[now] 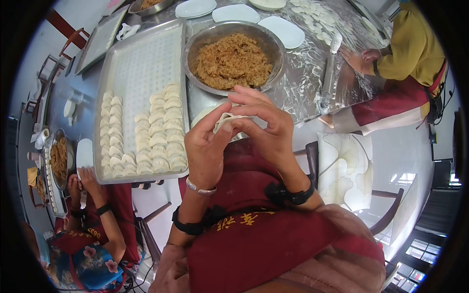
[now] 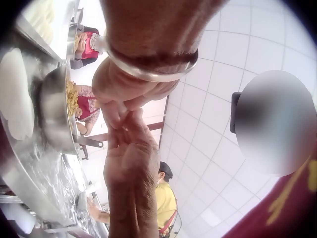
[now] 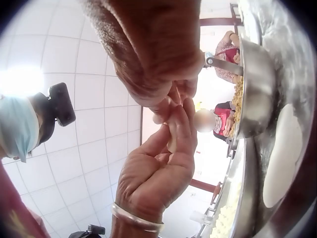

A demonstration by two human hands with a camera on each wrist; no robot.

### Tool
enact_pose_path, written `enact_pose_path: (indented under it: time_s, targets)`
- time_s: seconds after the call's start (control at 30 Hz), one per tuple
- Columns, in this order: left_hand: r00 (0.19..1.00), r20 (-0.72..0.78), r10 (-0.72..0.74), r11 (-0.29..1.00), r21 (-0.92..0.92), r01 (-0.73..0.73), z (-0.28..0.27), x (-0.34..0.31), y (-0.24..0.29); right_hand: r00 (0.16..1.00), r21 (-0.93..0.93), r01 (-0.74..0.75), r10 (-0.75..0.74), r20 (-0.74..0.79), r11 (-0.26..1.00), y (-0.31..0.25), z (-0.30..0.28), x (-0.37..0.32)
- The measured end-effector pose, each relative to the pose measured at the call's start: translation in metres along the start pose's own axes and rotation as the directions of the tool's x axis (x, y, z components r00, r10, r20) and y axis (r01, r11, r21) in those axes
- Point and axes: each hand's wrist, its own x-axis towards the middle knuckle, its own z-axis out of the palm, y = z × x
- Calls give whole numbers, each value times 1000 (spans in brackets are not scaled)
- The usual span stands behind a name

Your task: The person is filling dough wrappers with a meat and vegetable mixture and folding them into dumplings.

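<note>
**A:** Hands first: what do they hold?

**B:** Start nearer than that. A red apron [image 1: 254,239] with yellow lettering fills the near edge. Above it are both wrists in black straps [image 1: 288,195], and the left wrist also wears a silver bangle [image 1: 200,189]. The left hand [image 1: 207,146] and right hand [image 1: 266,122] meet just past that, over the near edge of the table.

**A:** Gripping or relaxed?

**B:** Gripping. The thumbs and curled fingertips of both hands pinch one dumpling [image 1: 225,118] between them. It is pale dough, raised off the table, with its edge gathered where the fingers close. From the wrist views the fingertips press together, but the dough hardly shows.

**A:** What is to the left?

**B:** A long tray [image 1: 141,178] runs from near to far. Finished dumplings [image 1: 156,136] sit in rows at its near end, and its far end is bare.

**A:** And beyond the hands?

**B:** A steel bowl [image 1: 234,25] just behind them is heaped with brown shredded filling [image 1: 232,61]. Farther back lie white plates [image 1: 288,31].

**A:** On the far right?

**B:** A person in yellow [image 1: 413,49] rests a hand near a rolling pin [image 1: 330,68] on the floured tabletop.
</note>
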Motion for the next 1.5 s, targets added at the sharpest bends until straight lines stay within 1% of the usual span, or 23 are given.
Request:
enact_pose_path:
  time_s: [0.03, 0.13, 0.23, 0.33, 0.43, 0.53, 0.63, 0.7, 0.73, 0.83, 0.93, 1.03, 1.13, 1.23, 1.27, 1.33, 1.37, 1.4, 1.43, 1.47, 1.5]
  targets:
    - [1000, 1, -13, 999, 42, 13, 1, 0, 2, 999, -33, 31, -31, -8, 999, 0, 0, 0]
    - [999, 39, -15, 978, 210, 6, -1, 2, 4, 1000, 31, -1, 2, -3, 1000, 1, 1, -3]
    - [992, 123, -27, 930, 366, -20, -11, 5, 4, 999, 53, 12, -13, 31, 998, 9, -1, -6]
    - [987, 128, -100, 917, 397, 41, -17, 9, 3, 993, -98, 70, -60, 102, 993, 9, -9, -5]
    - [990, 119, -72, 962, 272, 37, -12, 8, 7, 996, -107, -10, 19, 82, 994, -1, -9, -1]
    - [990, 127, -62, 929, 371, 10, -9, 9, 10, 989, -51, 22, -14, 144, 998, -3, -9, 1]
    - [983, 162, -83, 913, 408, 10, -10, 9, 13, 985, -60, -13, 23, 168, 998, 0, -14, 0]
    - [991, 126, -36, 989, 148, 17, -3, 5, 8, 996, 72, -72, 67, 65, 995, 7, -11, -5]
    - [994, 104, -17, 1000, 13, 16, 0, 4, 4, 996, 140, -93, 92, 15, 986, 8, -9, -6]
    - [997, 78, 1, 995, -102, 7, -1, 3, -9, 989, 224, -120, 136, -60, 967, 4, -3, -6]
    - [998, 49, 51, 997, -58, -48, 0, 4, -16, 988, 215, -128, 143, -52, 968, 1, -5, -7]
    - [997, 42, 58, 997, -62, -55, 8, 3, -12, 987, 203, -113, 134, -94, 973, 1, -3, -7]
    - [998, 52, 46, 992, 112, -52, 11, 2, -8, 992, 204, -73, 93, -90, 976, 2, -6, -6]
    - [999, 49, 20, 964, 263, -32, 13, 1, -3, 997, 89, -25, 31, -66, 996, 4, -11, -5]
    - [999, 45, 20, 972, 235, -30, 13, 1, -6, 998, 51, -35, 38, -54, 998, 4, -12, -6]
    - [999, 11, -33, 914, 404, 26, 7, 3, -4, 999, -62, -23, 20, -48, 998, 1, -13, -8]
    - [1000, -12, -11, 939, 345, 14, 10, 3, -4, 998, -54, -35, 33, -48, 998, 13, -10, -15]
    - [1000, -14, -6, 957, 292, 10, 7, 4, -9, 999, -34, 24, -25, -32, 999, 29, -8, -21]
    - [1000, -16, -2, 971, 237, 6, 5, 5, -14, 999, -167, 43, -44, -3, 985, 29, -7, -18]
    - [999, -32, -37, 991, 130, 41, 8, 5, -15, 999, -122, 40, -38, 25, 992, 31, -9, -18]
    - [999, -15, -38, 988, 151, 40, 9, 5, -13, 995, -107, 9, 2, 97, 994, 22, -12, -12]
